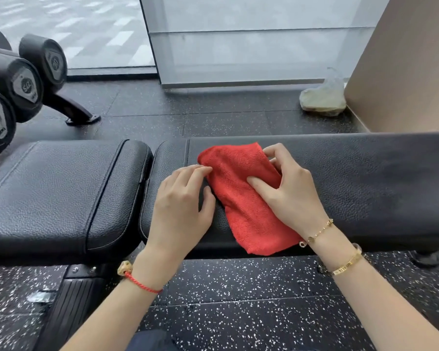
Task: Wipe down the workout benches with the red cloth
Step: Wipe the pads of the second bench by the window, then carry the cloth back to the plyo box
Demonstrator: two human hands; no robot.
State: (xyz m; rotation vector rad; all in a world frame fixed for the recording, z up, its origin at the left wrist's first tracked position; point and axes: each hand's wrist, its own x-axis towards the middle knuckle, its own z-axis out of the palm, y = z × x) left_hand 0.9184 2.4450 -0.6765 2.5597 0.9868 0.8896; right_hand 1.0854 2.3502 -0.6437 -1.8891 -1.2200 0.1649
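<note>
Cloth on the pad, that's my read: the red cloth [246, 196] lies folded on the long bench pad [365, 178], its long axis slanting from the far left down toward the near edge. I see the right hand [287, 188] on top of it, fingers curled into the fabric, thumb pressing the middle. The left hand [183, 206] sits just beside, fingertips nipping the cloth's left edge. With 2 hands on it, the right is the nearer driver; unwiped pad stretches rightward, and the seat pad [61, 188] waits left.
</note>
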